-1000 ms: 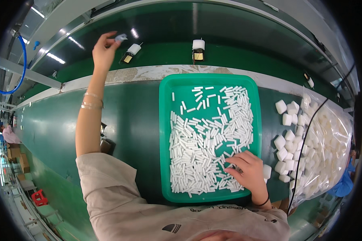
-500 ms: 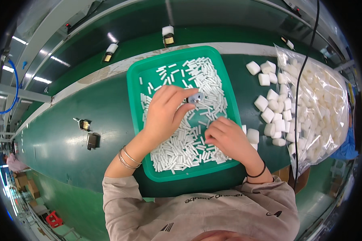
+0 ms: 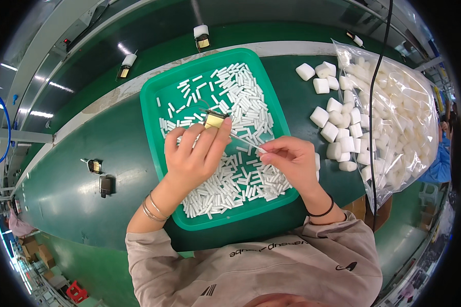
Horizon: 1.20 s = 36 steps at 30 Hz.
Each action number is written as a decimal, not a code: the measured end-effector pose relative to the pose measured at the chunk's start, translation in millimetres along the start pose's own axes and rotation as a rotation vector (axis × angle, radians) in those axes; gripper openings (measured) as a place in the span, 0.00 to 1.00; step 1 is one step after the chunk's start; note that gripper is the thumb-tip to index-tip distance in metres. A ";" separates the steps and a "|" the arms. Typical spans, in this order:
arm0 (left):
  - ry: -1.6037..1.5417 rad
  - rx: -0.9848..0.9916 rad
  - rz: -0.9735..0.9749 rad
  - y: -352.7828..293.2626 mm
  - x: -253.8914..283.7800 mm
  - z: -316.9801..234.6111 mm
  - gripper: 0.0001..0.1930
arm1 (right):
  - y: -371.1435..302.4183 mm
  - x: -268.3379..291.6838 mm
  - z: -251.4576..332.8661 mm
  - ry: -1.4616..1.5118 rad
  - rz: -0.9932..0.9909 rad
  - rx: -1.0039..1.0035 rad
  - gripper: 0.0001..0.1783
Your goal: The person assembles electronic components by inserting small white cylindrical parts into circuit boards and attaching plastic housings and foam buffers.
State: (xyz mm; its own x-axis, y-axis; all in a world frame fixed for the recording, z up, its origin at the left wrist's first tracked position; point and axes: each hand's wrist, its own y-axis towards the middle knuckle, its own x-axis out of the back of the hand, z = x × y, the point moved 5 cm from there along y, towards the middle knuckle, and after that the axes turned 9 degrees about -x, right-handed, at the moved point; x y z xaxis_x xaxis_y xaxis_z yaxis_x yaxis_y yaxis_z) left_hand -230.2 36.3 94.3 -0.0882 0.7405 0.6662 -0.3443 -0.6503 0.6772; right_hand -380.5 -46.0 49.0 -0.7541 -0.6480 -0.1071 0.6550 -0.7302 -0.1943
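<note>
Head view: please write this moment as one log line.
left hand: holds yellow-faced device | right hand: pinches thin white piece | under hands: green tray with white sticks

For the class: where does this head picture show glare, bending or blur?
Head view: glare streaks the clear plastic bag and a sheen lightens the green tabletop at left; head view: the fisheye bows the pale strip beyond the green tray, with black corners; head view: the left hand and right hand show little blur.
</note>
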 end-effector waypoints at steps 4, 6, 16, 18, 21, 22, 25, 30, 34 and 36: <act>0.083 -0.075 -0.023 -1.2 2.8 -5.0 0.13 | 0.1 1.4 -0.3 -0.014 -0.019 0.025 0.08; 0.017 -0.165 -0.123 -1.6 11.0 -12.9 0.10 | 0.6 -0.4 2.1 -0.053 -0.018 0.043 0.07; -0.541 0.214 0.200 14.1 -0.1 0.6 0.25 | -14.9 -12.6 30.0 -0.687 -0.177 0.707 0.10; -0.596 0.202 0.219 7.8 -8.4 0.2 0.28 | -15.5 -14.0 31.0 -0.696 -0.188 0.746 0.10; -0.782 0.203 0.350 0.0 -17.7 -3.7 0.26 | -17.8 -17.7 32.2 -0.729 -0.197 0.797 0.11; -0.880 0.286 0.376 -2.3 -20.9 -2.8 0.26 | -18.3 -18.8 32.1 -0.756 -0.197 0.809 0.11; -1.059 0.427 0.344 -6.0 -23.9 -3.3 0.24 | -17.9 -17.1 29.9 -0.757 -0.235 0.803 0.10; -1.106 0.453 0.170 -5.3 -19.4 -0.9 0.21 | -13.6 -11.1 29.3 -0.661 -0.229 0.700 0.09; -0.996 0.300 0.043 -1.3 -9.8 1.8 0.17 | -13.2 -11.1 26.7 -0.624 -0.176 0.686 0.10; -1.022 0.316 0.091 -2.0 -9.8 2.5 0.18 | -13.2 -11.1 28.8 -0.657 -0.148 0.725 0.10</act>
State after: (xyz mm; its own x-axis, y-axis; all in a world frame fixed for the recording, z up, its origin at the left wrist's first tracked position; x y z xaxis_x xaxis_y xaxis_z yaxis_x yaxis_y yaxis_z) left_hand -226.3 29.9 87.2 0.7731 0.2896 0.5644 -0.1056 -0.8186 0.5646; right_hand -379.4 -35.4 80.9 -0.7980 -0.3708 0.4751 0.5925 -0.6271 0.5057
